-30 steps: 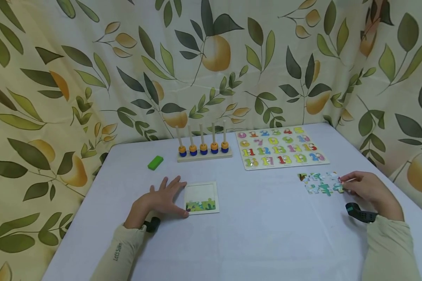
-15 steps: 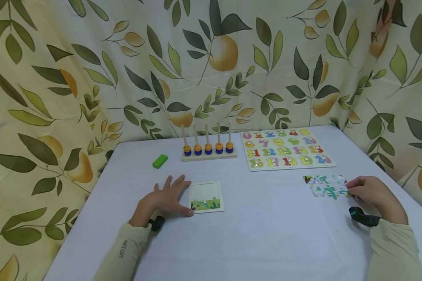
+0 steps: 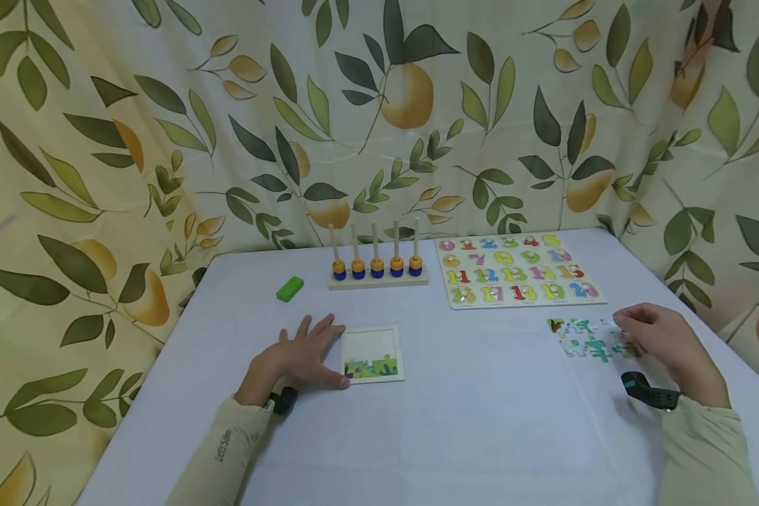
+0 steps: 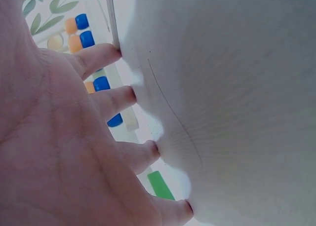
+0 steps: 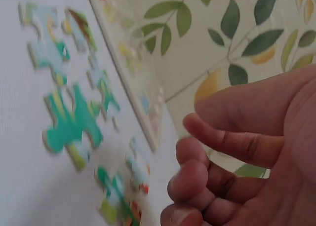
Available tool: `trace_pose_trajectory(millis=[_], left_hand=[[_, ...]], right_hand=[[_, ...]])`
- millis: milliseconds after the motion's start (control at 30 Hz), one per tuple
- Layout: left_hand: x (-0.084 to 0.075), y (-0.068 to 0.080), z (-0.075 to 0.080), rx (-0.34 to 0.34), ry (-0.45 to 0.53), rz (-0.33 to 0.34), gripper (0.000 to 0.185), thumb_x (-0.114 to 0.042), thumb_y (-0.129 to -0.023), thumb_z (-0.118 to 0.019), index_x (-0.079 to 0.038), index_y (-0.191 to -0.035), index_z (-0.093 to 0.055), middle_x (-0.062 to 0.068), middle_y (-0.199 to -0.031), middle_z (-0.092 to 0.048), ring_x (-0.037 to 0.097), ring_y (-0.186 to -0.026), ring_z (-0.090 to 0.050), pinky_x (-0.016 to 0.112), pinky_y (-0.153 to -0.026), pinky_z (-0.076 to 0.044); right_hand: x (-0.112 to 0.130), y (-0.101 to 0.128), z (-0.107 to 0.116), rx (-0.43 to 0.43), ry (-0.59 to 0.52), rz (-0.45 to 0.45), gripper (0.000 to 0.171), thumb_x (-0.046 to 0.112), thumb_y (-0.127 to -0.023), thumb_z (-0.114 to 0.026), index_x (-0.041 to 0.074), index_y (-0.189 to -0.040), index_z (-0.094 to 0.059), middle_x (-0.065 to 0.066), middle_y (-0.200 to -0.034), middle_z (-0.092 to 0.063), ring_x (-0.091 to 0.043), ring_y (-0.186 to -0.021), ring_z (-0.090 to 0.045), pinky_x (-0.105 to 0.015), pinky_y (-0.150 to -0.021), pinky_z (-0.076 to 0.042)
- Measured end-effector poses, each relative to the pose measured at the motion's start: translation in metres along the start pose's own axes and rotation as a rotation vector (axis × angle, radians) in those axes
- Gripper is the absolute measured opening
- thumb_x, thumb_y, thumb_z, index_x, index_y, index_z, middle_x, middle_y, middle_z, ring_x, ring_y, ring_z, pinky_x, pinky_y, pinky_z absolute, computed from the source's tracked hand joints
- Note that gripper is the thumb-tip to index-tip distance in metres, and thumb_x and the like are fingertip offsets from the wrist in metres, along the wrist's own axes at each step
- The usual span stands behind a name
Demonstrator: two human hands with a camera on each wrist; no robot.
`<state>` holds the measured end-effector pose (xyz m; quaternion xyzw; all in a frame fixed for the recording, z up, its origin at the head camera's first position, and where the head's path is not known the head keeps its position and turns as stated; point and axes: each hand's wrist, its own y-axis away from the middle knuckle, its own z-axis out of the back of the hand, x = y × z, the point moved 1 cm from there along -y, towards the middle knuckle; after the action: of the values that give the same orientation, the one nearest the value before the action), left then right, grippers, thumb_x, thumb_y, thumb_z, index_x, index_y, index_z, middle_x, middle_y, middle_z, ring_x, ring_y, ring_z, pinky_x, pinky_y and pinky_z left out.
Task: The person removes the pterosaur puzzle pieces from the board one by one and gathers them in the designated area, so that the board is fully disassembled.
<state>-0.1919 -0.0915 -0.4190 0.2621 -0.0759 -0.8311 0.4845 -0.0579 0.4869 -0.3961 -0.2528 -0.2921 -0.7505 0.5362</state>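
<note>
My left hand lies spread on the table, thumb and a fingertip at the left edge of a white puzzle tray. Joined green puzzle pieces fill the tray's bottom strip. In the left wrist view the fingers are apart and extended. At the right, my right hand hovers by a group of loose jigsaw pieces, covering part of it. In the right wrist view its fingers are loosely bent, with no piece visible between them; pieces lie beneath on the white cloth.
A number puzzle board lies behind the loose pieces. Left of it stands a peg counter with orange and blue beads. A green block rests near the back left. Patterned curtain surrounds the table's back and sides.
My right hand has lifted from the right end of the loose pieces and shifted slightly up and left over them. My left hand stays at the tray. The head view has shifted slightly.
</note>
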Motion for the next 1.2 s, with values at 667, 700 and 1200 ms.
trace_pose_trajectory(millis=[667,700,1200], left_hand=[[-0.003,0.003,0.003,0.000,-0.002,0.005,0.111,-0.063,-0.084,-0.083,-0.016,-0.170,-0.031,0.012,-0.179,-0.010,0.051,-0.161,0.001,0.083,-0.115,-0.001],[-0.003,0.003,0.003,0.001,0.000,0.003,0.111,-0.063,-0.084,-0.083,-0.016,-0.170,-0.031,0.012,-0.179,-0.010,0.051,-0.161,0.001,0.083,-0.115,-0.001],[-0.002,0.003,0.003,-0.004,-0.015,-0.007,0.111,-0.064,-0.083,-0.083,-0.017,-0.170,-0.032,0.011,-0.179,-0.011,0.050,-0.161,0.000,0.084,-0.115,-0.005]], right_hand=[[0.042,0.006,-0.017,-0.012,-0.242,0.164,0.051,0.039,-0.116,-0.049,0.000,-0.148,-0.050,0.025,-0.104,-0.065,-0.011,-0.094,-0.063,-0.024,-0.078,-0.053],[0.043,0.006,-0.018,-0.017,-0.250,0.172,0.050,0.038,-0.116,-0.050,0.000,-0.147,-0.051,0.024,-0.104,-0.066,-0.010,-0.094,-0.063,-0.024,-0.078,-0.053],[0.105,-0.015,-0.044,0.036,-0.175,0.294,0.049,0.034,-0.116,-0.050,-0.002,-0.149,-0.055,-0.002,-0.116,-0.072,-0.017,-0.097,-0.061,-0.027,-0.081,-0.053]])
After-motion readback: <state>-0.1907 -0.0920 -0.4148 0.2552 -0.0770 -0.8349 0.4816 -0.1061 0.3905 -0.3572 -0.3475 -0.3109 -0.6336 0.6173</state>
